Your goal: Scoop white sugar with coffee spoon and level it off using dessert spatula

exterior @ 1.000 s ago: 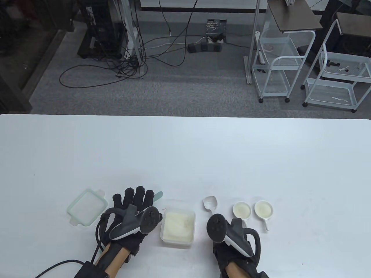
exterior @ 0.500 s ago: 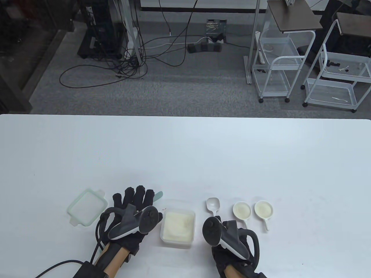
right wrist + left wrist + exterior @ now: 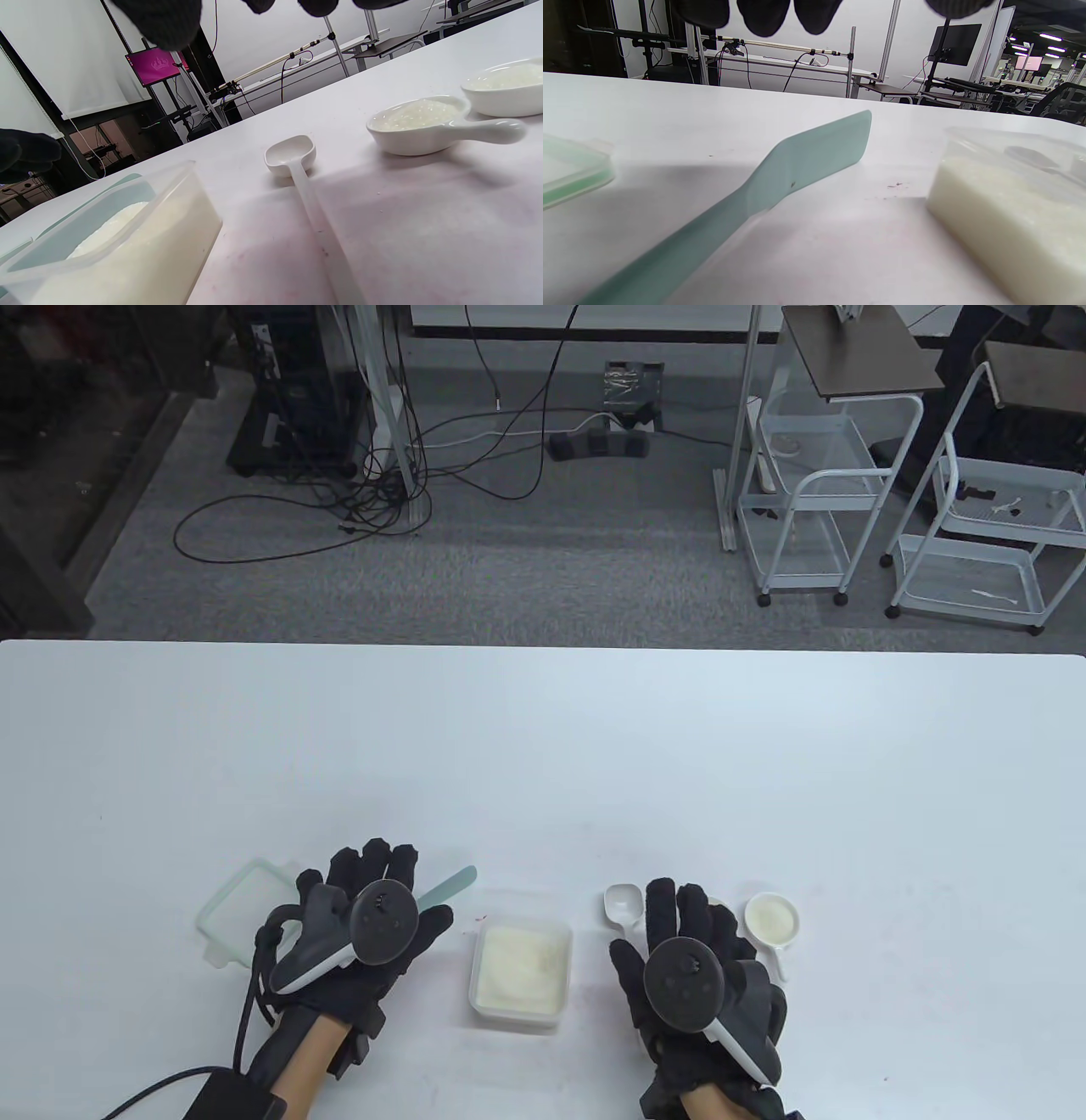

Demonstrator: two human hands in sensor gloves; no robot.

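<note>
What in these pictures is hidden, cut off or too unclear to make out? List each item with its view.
- Spatula handle: table view, under the left hand.
- Near sugar dish: table view, hidden by the right hand.
- Coffee spoon handle end: right wrist view, cut off by the bottom edge.
- Sugar container: left wrist view, blurred.

Bright even overhead light; soft shadows; wrist-view foregrounds blurred.

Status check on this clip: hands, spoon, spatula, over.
Left hand open above the spatula, no grip. Right hand open over the coffee spoon, spoon empty. Sugar container uncovered between them, nothing blocking.
</note>
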